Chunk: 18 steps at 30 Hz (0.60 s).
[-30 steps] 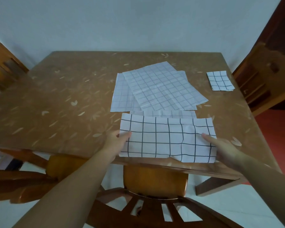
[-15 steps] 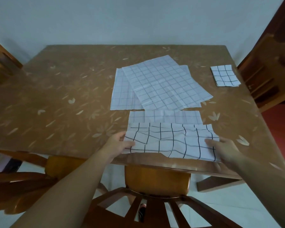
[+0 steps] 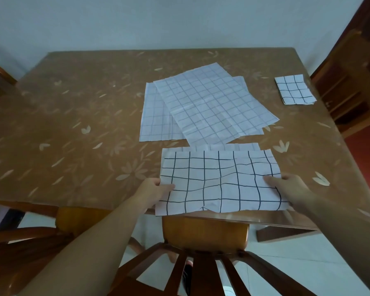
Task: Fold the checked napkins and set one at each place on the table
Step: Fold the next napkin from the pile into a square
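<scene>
At the table's (image 3: 73, 124) near edge, left hand (image 3: 156, 188) and right hand (image 3: 291, 189) each pinch an end of the half-folded napkin (image 3: 220, 182); square its corners before creasing. Beyond, unfolded napkins (image 3: 209, 105) mid-table; folded napkin (image 3: 294, 89) near far right corner

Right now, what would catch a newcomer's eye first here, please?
The bold-checked napkin at the near edge, half folded, with the left hand and right hand pinching its ends. Behind it lies a loose pile of unfolded napkins; one small folded napkin sits far right.
</scene>
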Available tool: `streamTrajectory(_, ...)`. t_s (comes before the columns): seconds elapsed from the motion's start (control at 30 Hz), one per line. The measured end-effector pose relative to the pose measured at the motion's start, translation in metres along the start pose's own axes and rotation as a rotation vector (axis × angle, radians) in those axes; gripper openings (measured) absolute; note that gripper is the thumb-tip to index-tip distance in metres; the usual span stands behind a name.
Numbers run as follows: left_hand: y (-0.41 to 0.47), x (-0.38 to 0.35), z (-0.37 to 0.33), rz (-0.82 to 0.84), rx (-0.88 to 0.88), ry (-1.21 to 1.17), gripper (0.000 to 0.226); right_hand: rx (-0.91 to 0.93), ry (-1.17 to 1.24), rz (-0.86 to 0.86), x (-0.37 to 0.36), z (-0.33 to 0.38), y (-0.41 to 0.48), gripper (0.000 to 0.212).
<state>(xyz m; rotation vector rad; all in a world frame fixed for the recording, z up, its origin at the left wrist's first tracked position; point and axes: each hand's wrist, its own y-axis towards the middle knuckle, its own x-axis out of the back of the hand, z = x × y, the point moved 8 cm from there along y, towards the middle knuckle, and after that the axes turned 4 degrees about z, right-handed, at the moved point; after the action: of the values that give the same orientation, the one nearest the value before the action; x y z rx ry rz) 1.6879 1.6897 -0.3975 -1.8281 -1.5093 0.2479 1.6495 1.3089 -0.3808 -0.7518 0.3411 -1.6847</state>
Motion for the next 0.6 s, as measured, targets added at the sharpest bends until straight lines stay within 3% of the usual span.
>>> streamTrajectory(0.37, 0.013, 0.013, 0.007, -0.109, -0.1, 0.145, 0.016, -0.007, -0.204, -0.104, -0.016, 0.003, 0.012, 0.022)
streamTrajectory(0.6, 0.018, 0.019, 0.005, -0.143, -0.12, 0.097, 0.017, 0.003, -0.108, -0.026, -0.024, 0.007, 0.009, 0.023)
